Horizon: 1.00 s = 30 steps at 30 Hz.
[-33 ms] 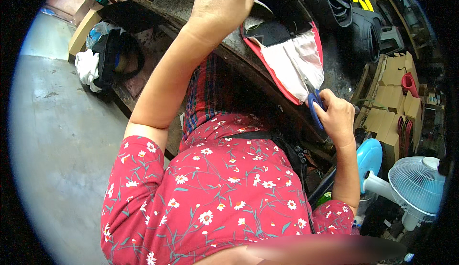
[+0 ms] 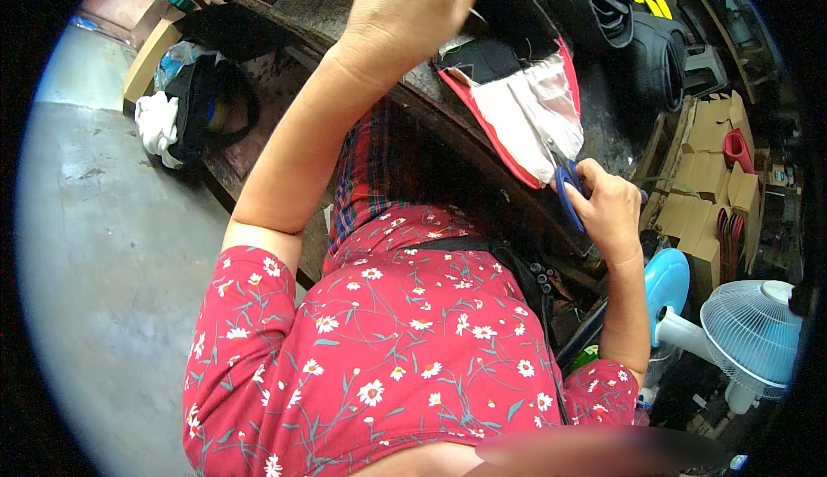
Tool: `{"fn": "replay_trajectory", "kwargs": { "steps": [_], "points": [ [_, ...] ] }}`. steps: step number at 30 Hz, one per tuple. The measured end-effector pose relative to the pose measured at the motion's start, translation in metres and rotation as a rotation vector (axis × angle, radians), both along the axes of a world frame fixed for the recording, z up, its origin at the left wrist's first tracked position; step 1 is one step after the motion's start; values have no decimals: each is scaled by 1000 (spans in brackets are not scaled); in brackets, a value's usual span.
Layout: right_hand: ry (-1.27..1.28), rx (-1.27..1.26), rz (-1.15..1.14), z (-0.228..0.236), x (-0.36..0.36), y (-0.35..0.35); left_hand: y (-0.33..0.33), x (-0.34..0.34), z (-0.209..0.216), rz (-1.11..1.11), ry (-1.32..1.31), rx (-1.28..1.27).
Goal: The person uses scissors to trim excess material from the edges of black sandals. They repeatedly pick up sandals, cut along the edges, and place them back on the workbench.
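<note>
Reaching to the upper edge of the head view, my left hand (image 2: 405, 12) is partly cut off there: the back of it and the thumb show, but most of the fingers run out of sight, so I cannot tell how far they are spread or whether they have hold of anything. My right hand (image 2: 612, 210) is plain to see, its fingers curled close around the blue handles of the scissors (image 2: 567, 186). The blades point away from me over white cloth and are hard to make out against it; whether they are parted I cannot tell.

Under them, at the near edge of the tabletop (image 2: 314, 8), lies the red-edged piece (image 2: 517, 128). It narrows to a rounded end beside my right hand, with a bright red band along both sides. Its white lining looks creased and slightly puffed, and ends in a ragged line with loose threads, where a black part begins. Farther up, the inside turns dark, and the far end is lost behind my left hand and the picture's edge. Black rolled pieces (image 2: 594, 8) stand just beyond it, their details sunk in shadow.
</note>
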State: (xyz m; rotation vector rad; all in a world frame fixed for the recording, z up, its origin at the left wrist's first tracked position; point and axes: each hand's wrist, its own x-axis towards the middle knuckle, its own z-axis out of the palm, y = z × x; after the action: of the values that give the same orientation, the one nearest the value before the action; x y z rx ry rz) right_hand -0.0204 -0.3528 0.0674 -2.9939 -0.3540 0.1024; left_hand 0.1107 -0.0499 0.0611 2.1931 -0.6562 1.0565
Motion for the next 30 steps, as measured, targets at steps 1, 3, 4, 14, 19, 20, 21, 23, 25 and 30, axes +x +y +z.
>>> {"fn": "replay_trajectory", "kwargs": {
  "steps": [1,3,4,14,19,20,21,23,25,30],
  "points": [
    [9,-3,-6,5,2,-1,-11,3,5,-84,-68,81],
    [-110,-78,77,17,8,-5,-31,17,8,-249,-201,241],
    [-170,-128,83,22,10,-7,-41,13,0,-302,2,233],
    [-266,-346,127,42,38,-11,-78,46,-38,-265,429,572],
    [-179,-386,67,51,38,-17,-93,39,-40,-242,339,599],
    [-164,-400,48,52,38,-18,-94,38,-39,-248,323,661],
    [-159,-405,42,53,38,-18,-95,38,-38,-275,303,676],
    [-159,-393,45,52,40,-19,-96,40,-36,-321,259,713],
    [-162,-360,59,48,43,-19,-97,44,-34,-335,239,735],
    [-143,-316,48,42,45,-25,-98,48,-33,-354,170,807]
  ]
}}
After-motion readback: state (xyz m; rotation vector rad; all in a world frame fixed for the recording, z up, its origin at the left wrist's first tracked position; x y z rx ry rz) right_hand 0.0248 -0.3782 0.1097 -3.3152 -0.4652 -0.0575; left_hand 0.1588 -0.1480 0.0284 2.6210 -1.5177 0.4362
